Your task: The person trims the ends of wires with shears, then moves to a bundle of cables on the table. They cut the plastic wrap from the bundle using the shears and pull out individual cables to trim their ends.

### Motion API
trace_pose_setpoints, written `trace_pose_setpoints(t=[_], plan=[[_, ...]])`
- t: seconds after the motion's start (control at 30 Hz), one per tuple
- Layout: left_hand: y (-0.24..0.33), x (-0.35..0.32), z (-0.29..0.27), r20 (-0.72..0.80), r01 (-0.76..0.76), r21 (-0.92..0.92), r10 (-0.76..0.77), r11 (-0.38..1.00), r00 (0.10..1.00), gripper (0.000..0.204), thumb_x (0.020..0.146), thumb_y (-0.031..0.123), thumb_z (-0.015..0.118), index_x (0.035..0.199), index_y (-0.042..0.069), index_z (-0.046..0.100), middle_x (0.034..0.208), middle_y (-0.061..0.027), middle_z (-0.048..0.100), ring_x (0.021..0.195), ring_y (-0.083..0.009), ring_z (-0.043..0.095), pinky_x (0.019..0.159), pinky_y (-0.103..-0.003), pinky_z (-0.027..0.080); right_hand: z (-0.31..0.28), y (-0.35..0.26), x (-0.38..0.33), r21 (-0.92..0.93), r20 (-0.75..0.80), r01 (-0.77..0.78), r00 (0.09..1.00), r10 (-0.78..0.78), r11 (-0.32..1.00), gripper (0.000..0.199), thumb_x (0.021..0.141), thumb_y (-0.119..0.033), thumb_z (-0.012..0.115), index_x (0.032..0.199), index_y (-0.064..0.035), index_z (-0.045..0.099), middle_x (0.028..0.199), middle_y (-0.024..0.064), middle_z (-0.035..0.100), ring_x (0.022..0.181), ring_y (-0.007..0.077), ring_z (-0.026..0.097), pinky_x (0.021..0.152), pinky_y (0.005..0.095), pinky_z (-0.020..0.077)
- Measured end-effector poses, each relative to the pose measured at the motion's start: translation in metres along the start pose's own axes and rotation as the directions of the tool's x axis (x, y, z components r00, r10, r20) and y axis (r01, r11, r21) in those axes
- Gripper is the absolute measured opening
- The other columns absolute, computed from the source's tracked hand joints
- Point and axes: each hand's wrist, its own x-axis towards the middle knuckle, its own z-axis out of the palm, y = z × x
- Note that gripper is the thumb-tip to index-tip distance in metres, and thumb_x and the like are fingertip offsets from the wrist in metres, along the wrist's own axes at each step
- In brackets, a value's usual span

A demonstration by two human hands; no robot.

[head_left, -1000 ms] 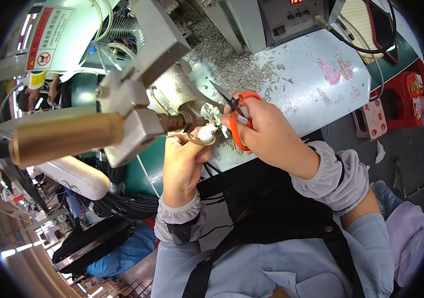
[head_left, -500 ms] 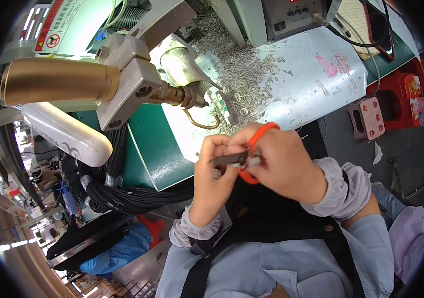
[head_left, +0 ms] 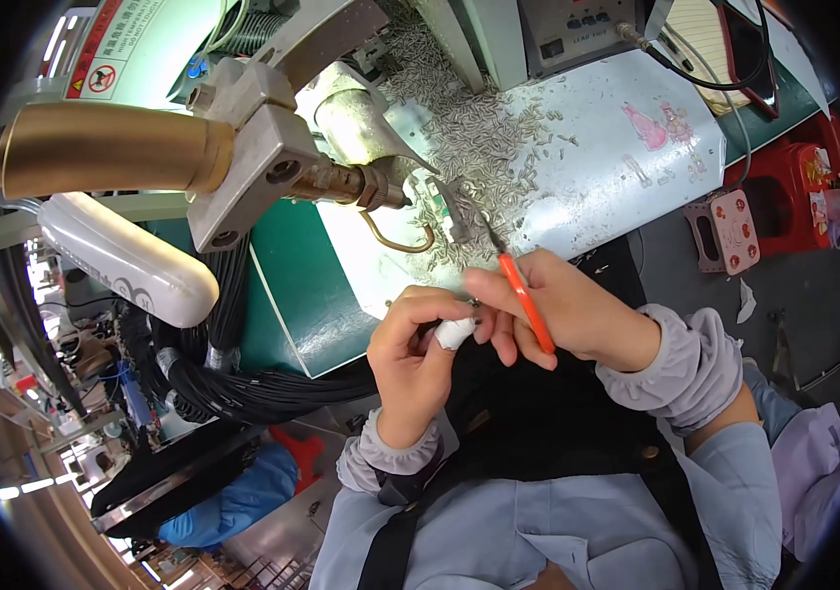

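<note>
My left hand (head_left: pixel 408 366) is closed in front of my apron, just off the table's near edge, thumb and forefinger pinched. A white wrapping (head_left: pixel 453 333) covers the thumb area. Between the fingertips is a small dark bit, too small to name. My right hand (head_left: pixel 572 310) meets it fingertip to fingertip. Across that palm lie orange-handled pliers (head_left: pixel 526 303), held under the thumb, their dark pointed tip angled up and away toward the table. The exact type of jaws is hard to make out. Several small metal pins (head_left: pixel 504 138) lie heaped beyond the hands.
A machine arm with a brass-coloured cylinder (head_left: pixel 115 149) and metal nozzle reaches over the table from the left. Below it is a white rounded lamp-like housing (head_left: pixel 130 261). Black cables (head_left: pixel 282 396) hang bundled at the left edge. A grey control box (head_left: pixel 577 34) stands behind.
The pliers have turned from spread around the hands to lying slanted along my right palm, tip away. A dark piece with a metal end, earlier in my left fingers, no longer shows.
</note>
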Motion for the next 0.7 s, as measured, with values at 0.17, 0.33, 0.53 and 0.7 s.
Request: trace_pose_setpoints(t=[0.17,0.33,0.53,0.7], plan=[[0.005,0.003,-0.001,-0.017,0.260,-0.421,-0.294,0.869,0.956,0.015,0.078,-0.005,0.055,0.092,0.000,0.050,0.082,-0.0060,0.056,0.068,-0.0078,0.051,0.056,-0.019,0.040,-0.001,0.014,0.012,0.124,0.029,0.106,0.993,-0.110,0.987,0.014,0.083,-0.018,0.055,0.080,-0.0043,0.055,0.060,0.0010,0.049,0.039,0.0080,0.045,0.034,0.0197,0.0314],[-0.001,0.004,-0.017,0.278,0.510,-0.738,-0.490,0.441,0.826,0.015,0.077,-0.005,0.057,0.089,0.001,0.050,0.080,-0.0051,0.056,0.055,-0.0025,0.042,0.043,-0.016,0.028,-0.003,0.016,0.008,-0.917,0.385,0.276,0.414,-0.825,-0.289,0.016,0.068,-0.016,0.060,0.082,-0.0094,0.057,0.059,0.0000,0.047,0.042,0.0098,0.047,0.036,0.0212,0.0329],[0.002,0.002,-0.014,0.197,0.515,-0.622,-0.519,0.590,0.832,0.014,0.078,-0.004,0.057,0.090,0.001,0.050,0.078,-0.0049,0.055,0.053,-0.0016,0.040,0.042,-0.016,0.027,-0.002,0.016,0.004,-0.920,0.389,0.226,0.435,-0.812,-0.320,0.021,0.065,-0.010,0.060,0.086,-0.0106,0.057,0.062,0.0002,0.050,0.048,0.0128,0.053,0.041,0.0247,0.0382],[0.006,-0.005,0.003,-0.124,0.043,-0.015,-0.045,0.999,0.991,0.016,0.078,-0.004,0.058,0.092,-0.001,0.052,0.080,-0.0052,0.056,0.060,-0.0035,0.046,0.050,-0.015,0.034,0.008,0.028,0.009,-0.931,0.144,0.360,0.513,-0.846,0.060,0.017,0.071,-0.006,0.059,0.087,-0.0066,0.056,0.067,0.0027,0.055,0.054,0.0147,0.057,0.044,0.0249,0.0408]])
